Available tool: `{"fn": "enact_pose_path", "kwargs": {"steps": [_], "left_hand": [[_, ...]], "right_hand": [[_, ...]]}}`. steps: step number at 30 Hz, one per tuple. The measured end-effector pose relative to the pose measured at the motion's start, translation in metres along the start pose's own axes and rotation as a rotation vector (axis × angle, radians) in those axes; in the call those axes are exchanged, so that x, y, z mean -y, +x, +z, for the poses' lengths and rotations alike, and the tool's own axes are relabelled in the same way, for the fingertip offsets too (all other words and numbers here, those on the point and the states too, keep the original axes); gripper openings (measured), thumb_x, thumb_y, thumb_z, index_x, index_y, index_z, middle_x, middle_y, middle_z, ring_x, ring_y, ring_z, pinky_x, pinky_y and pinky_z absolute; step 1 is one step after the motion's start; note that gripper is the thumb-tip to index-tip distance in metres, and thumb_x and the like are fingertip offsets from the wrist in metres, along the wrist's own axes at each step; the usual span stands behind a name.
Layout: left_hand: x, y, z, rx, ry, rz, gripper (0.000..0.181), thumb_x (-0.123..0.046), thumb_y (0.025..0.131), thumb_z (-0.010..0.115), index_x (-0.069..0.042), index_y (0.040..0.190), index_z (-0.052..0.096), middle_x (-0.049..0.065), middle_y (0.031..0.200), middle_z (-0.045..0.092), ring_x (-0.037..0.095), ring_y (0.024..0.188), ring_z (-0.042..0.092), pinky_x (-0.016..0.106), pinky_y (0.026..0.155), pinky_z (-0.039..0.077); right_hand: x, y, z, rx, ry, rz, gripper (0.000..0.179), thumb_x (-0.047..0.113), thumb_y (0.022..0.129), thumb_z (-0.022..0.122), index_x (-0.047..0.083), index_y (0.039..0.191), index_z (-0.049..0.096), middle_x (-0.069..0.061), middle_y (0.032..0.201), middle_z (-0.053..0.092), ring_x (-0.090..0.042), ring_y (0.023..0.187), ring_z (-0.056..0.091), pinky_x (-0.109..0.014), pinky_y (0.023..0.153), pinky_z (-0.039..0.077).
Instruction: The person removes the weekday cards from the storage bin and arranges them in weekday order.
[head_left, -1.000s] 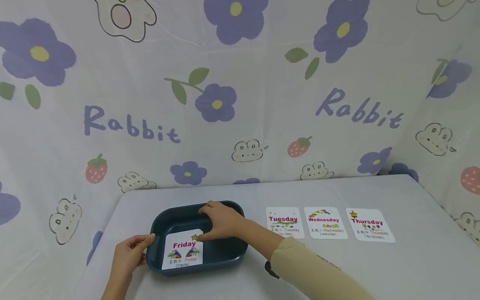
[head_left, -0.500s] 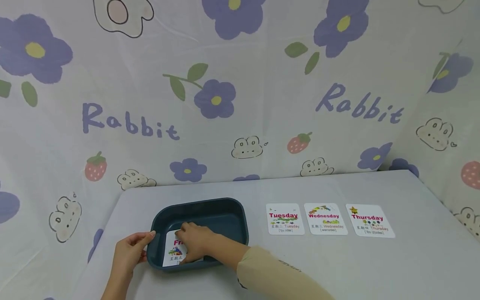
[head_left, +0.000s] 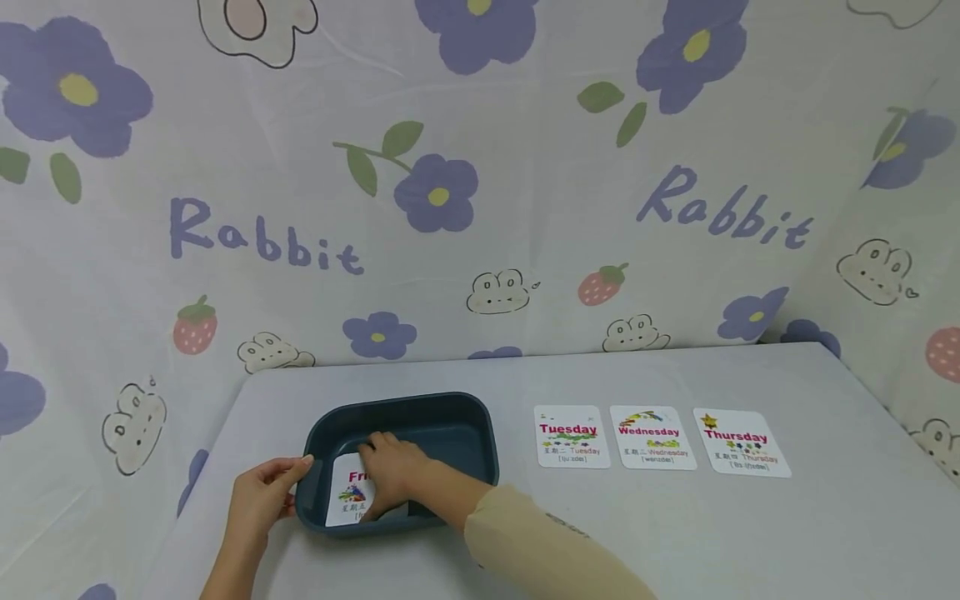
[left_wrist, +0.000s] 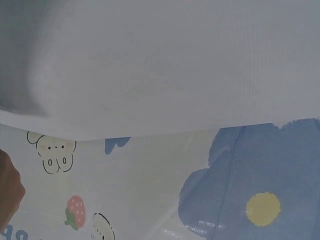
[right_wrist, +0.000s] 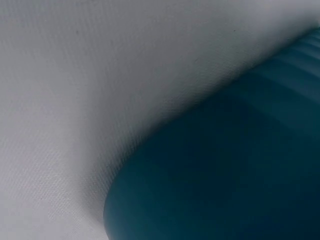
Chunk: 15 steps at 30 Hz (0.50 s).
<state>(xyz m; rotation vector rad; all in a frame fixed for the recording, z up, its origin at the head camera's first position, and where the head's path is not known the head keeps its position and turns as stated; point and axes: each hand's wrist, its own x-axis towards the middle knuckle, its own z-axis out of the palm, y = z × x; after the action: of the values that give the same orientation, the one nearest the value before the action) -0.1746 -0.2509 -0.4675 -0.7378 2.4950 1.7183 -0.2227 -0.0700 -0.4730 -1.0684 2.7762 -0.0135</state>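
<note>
A dark blue-green plastic tray (head_left: 450, 521) stands on the white-covered table, in the left half of the head view. My left hand (head_left: 258, 498) pinches its left rim between thumb and fingers. Inside the tray lies a white card printed "Friday" (head_left: 347, 493). Over that card's right part reaches my right hand (head_left: 397, 473), which grips it with the fingertips at the top edge and the thumb at the bottom edge. Much of the card's print is hidden beneath the hand. Only the outside of the tray (right_wrist: 215, 165) shows in the right wrist view.
To the tray's right, cards reading "Tuesday" (head_left: 572, 437), "Wednesday" (head_left: 652, 438) and "Thursday" (head_left: 741, 443) lie in a row, face up. A cloth (head_left: 420, 275) with flowers and rabbits hangs behind the table (head_left: 712, 533).
From the card's right side, my right hand has moved left and down onto the Friday card. My left hand has stayed at the tray's rim.
</note>
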Motion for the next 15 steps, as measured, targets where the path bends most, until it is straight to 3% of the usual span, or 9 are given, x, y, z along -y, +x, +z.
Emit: {"fn": "enact_pose_path", "kwargs": {"steps": [7, 15], "left_hand": [[0.0001, -0.0002, -0.0001, -0.005, 0.005, 0.008, 0.043, -0.034, 0.085, 0.065, 0.003, 0.105, 0.062, -0.002, 0.068, 0.052, 0.011, 0.053, 0.049, 0.022, 0.049, 0.048], [0.0020, 0.0013, 0.0006, -0.008, 0.006, 0.010, 0.045, -0.036, 0.084, 0.066, 0.002, 0.106, 0.062, -0.003, 0.068, 0.051, 0.010, 0.053, 0.048, 0.022, 0.049, 0.048]], "right_hand": [[-0.0050, 0.0001, -0.0024, 0.037, 0.086, 0.043, 0.087, 0.055, 0.058, 0.080, 0.011, 0.127, 0.049, -0.002, 0.127, 0.040, -0.013, 0.113, 0.037, -0.023, 0.082, 0.046], [-0.0062, -0.0010, -0.0040, 0.039, 0.079, 0.018, 0.082, 0.054, 0.058, 0.080, 0.012, 0.122, 0.051, -0.003, 0.123, 0.041, -0.013, 0.109, 0.039, -0.021, 0.080, 0.046]]}}
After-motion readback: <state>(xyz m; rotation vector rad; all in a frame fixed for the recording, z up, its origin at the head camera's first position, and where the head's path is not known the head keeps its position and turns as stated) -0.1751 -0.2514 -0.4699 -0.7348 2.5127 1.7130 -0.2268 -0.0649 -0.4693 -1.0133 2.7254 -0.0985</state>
